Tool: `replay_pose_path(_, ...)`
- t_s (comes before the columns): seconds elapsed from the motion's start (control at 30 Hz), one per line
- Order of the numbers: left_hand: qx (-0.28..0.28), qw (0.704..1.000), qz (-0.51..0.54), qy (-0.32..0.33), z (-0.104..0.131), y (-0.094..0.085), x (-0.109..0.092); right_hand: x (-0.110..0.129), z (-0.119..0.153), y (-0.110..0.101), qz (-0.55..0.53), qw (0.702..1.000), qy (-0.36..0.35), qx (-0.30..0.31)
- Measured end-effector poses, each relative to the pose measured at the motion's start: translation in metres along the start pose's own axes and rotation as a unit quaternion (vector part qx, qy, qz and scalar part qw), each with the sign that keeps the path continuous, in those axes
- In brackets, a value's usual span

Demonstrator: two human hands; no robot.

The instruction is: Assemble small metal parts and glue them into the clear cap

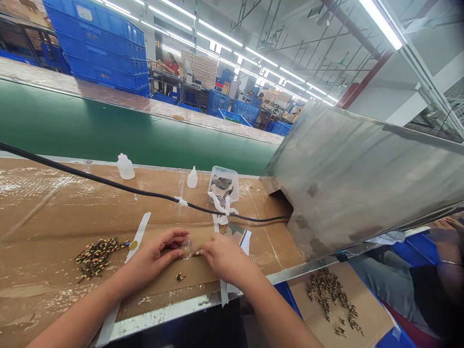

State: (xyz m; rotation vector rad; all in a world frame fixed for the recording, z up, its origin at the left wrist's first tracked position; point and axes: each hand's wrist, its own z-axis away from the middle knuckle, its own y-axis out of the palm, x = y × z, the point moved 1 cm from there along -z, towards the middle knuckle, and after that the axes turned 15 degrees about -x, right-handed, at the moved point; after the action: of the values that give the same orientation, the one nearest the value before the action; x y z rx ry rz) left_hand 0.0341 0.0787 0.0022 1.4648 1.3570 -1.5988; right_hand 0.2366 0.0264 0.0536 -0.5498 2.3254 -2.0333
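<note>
My left hand [164,251] is closed around the side of a small clear round dish [187,248] on the cardboard-covered bench. Just right of the dish, my right hand [221,256] has its thumb and index finger pinched near the dish's edge; what they hold is too small to make out. One small dark and yellow piece [180,277] lies in front of the dish. A pile of similar pieces [96,257] lies to the left, with a yellow round item [133,245] at its right end.
A black cable [145,192] crosses the bench before two white bottles [125,167] and a clear tub [224,183]. A metal housing [348,179] stands right. More pieces [333,295] lie on cardboard at lower right, beside a seated person. A green belt [137,133] runs behind.
</note>
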Motion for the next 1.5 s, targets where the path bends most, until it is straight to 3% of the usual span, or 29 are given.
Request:
replay_pose_path(0.17,-0.001,1.000,0.004,0.007,0.000,0.001,0.002,-0.001,0.010,0.004,-0.010,1.000,0.005,-0.007)
replay_pose_path(0.43,-0.006,1.000,0.008,0.017,-0.001,0.003,0.000,0.004,0.050,0.030,-0.076,0.989,0.037,-0.118)
replay_pose_path(0.87,-0.010,1.000,0.002,0.022,0.001,0.002,-0.003,0.014,0.059,0.055,-0.005,0.981,0.022,-0.190)
replay_pose_path(1.03,-0.009,1.000,0.001,0.023,0.000,0.003,-0.004,0.014,0.057,0.053,0.008,0.984,-0.016,-0.177)
replay_pose_path(1.3,-0.008,1.000,0.000,0.022,0.000,0.002,-0.005,0.025,0.058,0.051,0.014,0.983,0.035,-0.177)
replay_pose_path(1.5,-0.006,1.000,-0.004,0.021,-0.001,0.002,-0.006,0.030,0.052,0.042,0.012,0.990,0.044,-0.137)
